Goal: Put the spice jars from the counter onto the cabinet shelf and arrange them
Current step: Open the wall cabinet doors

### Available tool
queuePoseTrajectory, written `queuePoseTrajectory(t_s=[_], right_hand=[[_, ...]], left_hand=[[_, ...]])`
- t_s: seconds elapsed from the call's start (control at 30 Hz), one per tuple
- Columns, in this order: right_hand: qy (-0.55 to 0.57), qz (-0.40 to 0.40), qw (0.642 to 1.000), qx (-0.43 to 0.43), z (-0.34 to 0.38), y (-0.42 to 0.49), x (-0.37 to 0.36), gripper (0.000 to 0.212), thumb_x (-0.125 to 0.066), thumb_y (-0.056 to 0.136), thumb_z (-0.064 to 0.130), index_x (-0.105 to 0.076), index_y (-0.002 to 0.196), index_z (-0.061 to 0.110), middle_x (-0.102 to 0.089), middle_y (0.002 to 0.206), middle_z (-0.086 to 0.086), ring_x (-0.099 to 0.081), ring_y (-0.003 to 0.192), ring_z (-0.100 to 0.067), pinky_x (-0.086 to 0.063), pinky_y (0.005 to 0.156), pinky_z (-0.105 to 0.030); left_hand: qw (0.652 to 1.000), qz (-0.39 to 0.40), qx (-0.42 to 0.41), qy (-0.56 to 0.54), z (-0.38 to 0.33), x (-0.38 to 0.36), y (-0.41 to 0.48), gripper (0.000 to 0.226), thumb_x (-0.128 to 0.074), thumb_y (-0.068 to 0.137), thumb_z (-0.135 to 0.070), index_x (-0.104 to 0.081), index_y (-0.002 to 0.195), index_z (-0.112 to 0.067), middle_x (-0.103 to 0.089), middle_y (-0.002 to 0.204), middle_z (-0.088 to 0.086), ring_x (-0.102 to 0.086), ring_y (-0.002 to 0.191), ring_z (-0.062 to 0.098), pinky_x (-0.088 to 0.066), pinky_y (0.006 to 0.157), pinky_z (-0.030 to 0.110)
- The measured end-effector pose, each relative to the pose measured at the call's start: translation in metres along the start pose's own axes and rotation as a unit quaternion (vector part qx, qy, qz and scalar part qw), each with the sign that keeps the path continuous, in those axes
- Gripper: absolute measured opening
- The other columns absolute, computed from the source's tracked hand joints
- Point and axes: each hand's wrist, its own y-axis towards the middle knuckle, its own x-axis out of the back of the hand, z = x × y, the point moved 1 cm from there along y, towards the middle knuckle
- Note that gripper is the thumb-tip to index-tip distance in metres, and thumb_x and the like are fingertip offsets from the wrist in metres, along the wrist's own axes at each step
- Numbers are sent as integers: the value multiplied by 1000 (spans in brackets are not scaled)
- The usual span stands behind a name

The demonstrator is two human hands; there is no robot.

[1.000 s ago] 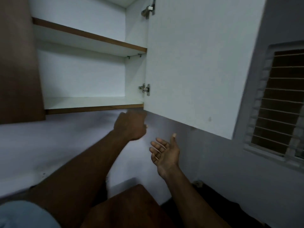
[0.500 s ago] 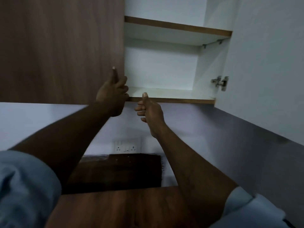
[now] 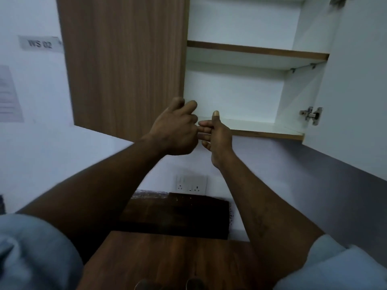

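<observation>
Left hand point(image 3: 174, 132): raised, fingers curled at door point(image 3: 125, 65) edge; cannot tell if gripping. Right hand point(image 3: 218, 137): fingers relaxed, thumb up, holding nothing, before shelf point(image 3: 261, 130).

Only one camera here, worn on the person's head. It faces forward and tilts up, close to the open cabinet point(image 3: 232, 95), looking in from just below its lowest shelf point(image 3: 266, 130). The wooden desk point(image 3: 178, 262) runs along the bottom edge.
</observation>
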Motion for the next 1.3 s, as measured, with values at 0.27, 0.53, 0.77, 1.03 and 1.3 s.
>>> queuePoseTrajectory(t_s=[0.27, 0.53, 0.77, 1.03, 1.3], right_hand=[[90, 117, 989, -25, 7, -77, -100, 69, -48, 91, 75, -78, 99, 12, -63, 125, -32, -62, 116, -50, -47, 98, -65], [128, 227, 964, -61, 3, -161, -211, 73, -42, 92, 77, -76, 93, 13, -67, 84, -13, -64, 73, -25, -50, 67, -39], [-12, 261, 964, -49, 2, -213, -264, 79, -30, 92, 80, -75, 98, 15, -79, 95, -1, -75, 78, -18, -51, 78, -37], [-295, 163, 930, 146, 0, -226, -262, 34, -70, 89, 49, -66, 115, 27, -70, 110, 12, -65, 101, -11, -54, 90, -36], [-402, 128, 889, 176, 11, -213, -204, 50, -71, 89, 46, -58, 133, 26, -66, 130, 7, -62, 115, -17, -51, 95, -37]], left_hand=[[999, -36, -1, 12, 32, 81, -81, 42, -47, 92, -39, -62, 59, -16, -55, 58, -1, -34, 79, 19, -33, 82, 42], [999, -9, 27, 25, 82, 136, -203, 41, -47, 90, -32, -58, 54, -15, -56, 55, 0, -46, 78, 25, -33, 78, 44], [987, 66, 119, 90, 138, 156, -295, 37, -43, 85, -27, -56, 55, -11, -53, 56, 3, -25, 74, 23, -25, 71, 40], [854, 323, 407, 12, 160, 142, -332, 34, -47, 86, -39, -65, 109, -21, -64, 115, 6, -40, 127, 38, -15, 112, 69], [838, 317, 443, -41, 132, 127, -293, 46, -48, 85, -36, -58, 127, -21, -55, 132, 9, -29, 137, 44, 0, 105, 83]])
